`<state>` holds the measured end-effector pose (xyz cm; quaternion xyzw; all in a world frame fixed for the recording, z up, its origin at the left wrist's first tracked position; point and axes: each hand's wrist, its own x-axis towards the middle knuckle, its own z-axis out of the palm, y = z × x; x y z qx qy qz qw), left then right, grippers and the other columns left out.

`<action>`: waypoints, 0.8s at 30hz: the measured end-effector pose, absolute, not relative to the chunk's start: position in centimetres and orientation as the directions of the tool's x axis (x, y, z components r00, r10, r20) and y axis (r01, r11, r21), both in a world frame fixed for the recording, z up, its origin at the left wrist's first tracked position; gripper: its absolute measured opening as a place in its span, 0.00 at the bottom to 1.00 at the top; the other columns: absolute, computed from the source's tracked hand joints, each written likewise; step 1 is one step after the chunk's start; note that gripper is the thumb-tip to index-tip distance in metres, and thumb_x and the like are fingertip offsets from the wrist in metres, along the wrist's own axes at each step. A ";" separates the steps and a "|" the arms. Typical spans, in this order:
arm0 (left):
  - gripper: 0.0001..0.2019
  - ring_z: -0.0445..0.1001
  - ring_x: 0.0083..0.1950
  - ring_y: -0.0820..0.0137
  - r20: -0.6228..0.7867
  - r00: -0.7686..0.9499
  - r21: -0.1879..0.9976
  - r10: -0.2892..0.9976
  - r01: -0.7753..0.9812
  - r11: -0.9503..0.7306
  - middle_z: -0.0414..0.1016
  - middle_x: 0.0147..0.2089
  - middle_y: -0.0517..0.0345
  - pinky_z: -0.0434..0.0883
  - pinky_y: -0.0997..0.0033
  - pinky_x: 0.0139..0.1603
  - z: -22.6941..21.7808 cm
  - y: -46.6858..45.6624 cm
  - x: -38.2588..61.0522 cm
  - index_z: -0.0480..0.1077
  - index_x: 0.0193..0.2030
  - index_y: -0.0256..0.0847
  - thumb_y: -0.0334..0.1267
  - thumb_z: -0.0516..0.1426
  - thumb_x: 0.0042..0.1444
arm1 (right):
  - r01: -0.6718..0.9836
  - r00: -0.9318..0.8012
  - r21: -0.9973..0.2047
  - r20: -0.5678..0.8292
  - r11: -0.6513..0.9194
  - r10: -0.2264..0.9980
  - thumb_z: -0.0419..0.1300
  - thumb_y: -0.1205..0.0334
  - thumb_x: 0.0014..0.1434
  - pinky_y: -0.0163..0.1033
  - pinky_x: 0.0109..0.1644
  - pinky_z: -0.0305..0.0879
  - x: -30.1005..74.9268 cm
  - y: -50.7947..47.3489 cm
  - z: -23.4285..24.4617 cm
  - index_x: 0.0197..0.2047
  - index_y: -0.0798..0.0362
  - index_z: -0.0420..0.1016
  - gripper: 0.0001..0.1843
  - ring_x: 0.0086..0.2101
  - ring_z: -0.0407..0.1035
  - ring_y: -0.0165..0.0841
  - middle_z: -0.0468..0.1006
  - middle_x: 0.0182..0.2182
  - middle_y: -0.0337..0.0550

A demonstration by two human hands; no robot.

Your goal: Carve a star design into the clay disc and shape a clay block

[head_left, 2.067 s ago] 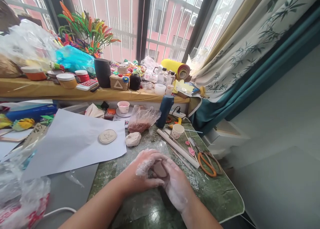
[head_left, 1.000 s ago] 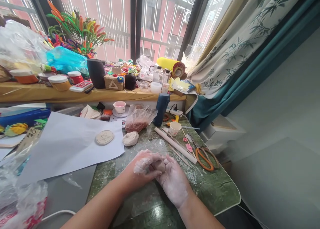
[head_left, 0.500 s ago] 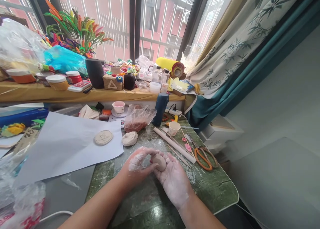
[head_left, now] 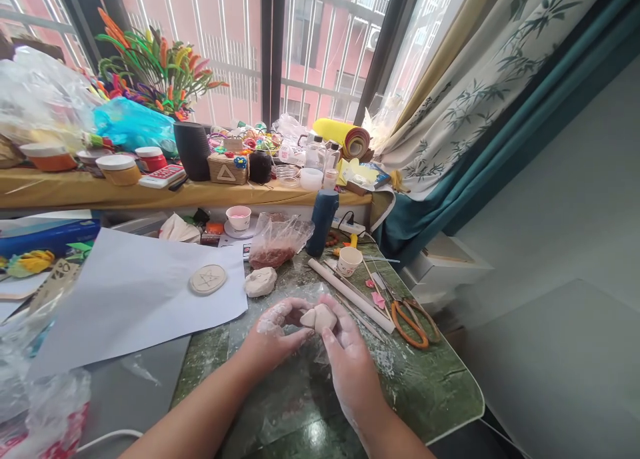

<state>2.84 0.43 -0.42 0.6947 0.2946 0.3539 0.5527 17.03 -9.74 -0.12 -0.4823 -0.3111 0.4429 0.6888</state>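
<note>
Over a clear plastic sheet (head_left: 280,409) on the green bench (head_left: 440,395), a small pale piece of what looks like clay (head_left: 326,319) sits between the person's two hands, lifted toward the fingertips. The left hand (head_left: 280,329) curves round its left end, thumb and fingers pinched narrow on it; the right hand (head_left: 347,345) grips the other end, thumb on the near face and fingers behind. Two lobes show with a line between them; whether that is a fold or a join, I cannot tell. Judging by its look, the piece should be light and soft, taking a dent from any hard fingertip, and likeliest to split along that line. Flat finger pads on the broad faces, thumb opposite, seem the safest hold; the thin left tip looks easiest to bend. White residue on the left hand suggests a powdery, slightly slippery touch. Just beyond the hands rests a larger pale lump (head_left: 261,282), and on white paper (head_left: 140,295) lies a disc (head_left: 208,280) marked with a star.
</note>
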 end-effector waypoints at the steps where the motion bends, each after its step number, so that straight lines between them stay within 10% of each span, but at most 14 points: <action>1: 0.17 0.81 0.44 0.61 0.138 0.578 0.984 0.804 0.011 -0.176 0.82 0.44 0.51 0.78 0.59 0.50 -0.5 0.5 2.8 0.76 0.50 0.42 0.40 0.68 0.53 | -0.282 0.424 -0.950 0.004 0.136 0.906 0.71 0.51 0.62 0.56 0.75 0.58 17.2 -9.7 -0.2 0.65 0.44 0.76 0.29 0.67 0.67 0.46 0.75 0.66 0.47; 7: 0.16 0.81 0.46 0.58 0.040 0.597 0.996 0.802 0.041 -0.081 0.84 0.45 0.49 0.77 0.56 0.51 -0.7 1.0 2.6 0.79 0.46 0.41 0.44 0.69 0.52 | -0.448 0.384 -0.893 -0.142 0.050 0.912 0.71 0.44 0.59 0.59 0.67 0.70 17.5 -9.4 -0.3 0.64 0.48 0.75 0.33 0.60 0.75 0.49 0.80 0.61 0.52; 14: 0.18 0.78 0.40 0.64 -0.016 0.494 0.996 0.869 -0.073 0.060 0.81 0.38 0.55 0.75 0.65 0.43 0.5 1.1 2.7 0.77 0.42 0.42 0.45 0.72 0.47 | -0.028 0.536 -0.996 0.062 0.091 0.842 0.75 0.54 0.54 0.53 0.70 0.67 16.7 -10.5 -0.3 0.59 0.46 0.79 0.30 0.64 0.70 0.47 0.76 0.64 0.49; 20: 0.22 0.74 0.37 0.69 -0.015 0.254 0.968 0.967 -0.238 0.078 0.76 0.36 0.59 0.71 0.69 0.40 1.3 2.5 2.1 0.76 0.41 0.42 0.50 0.73 0.44 | -0.558 0.345 -0.820 -0.370 -0.129 0.863 0.76 0.49 0.47 0.47 0.46 0.78 17.0 -10.0 0.3 0.48 0.53 0.81 0.27 0.43 0.81 0.45 0.86 0.43 0.51; 24: 0.24 0.70 0.35 0.71 -0.040 0.164 0.947 0.986 -0.308 0.089 0.74 0.37 0.60 0.70 0.71 0.37 0.8 3.4 2.0 0.75 0.41 0.41 0.53 0.73 0.43 | -0.611 0.259 -0.773 -0.399 -0.171 0.880 0.77 0.46 0.44 0.40 0.37 0.75 17.7 -9.6 0.5 0.47 0.55 0.82 0.30 0.37 0.80 0.40 0.86 0.39 0.50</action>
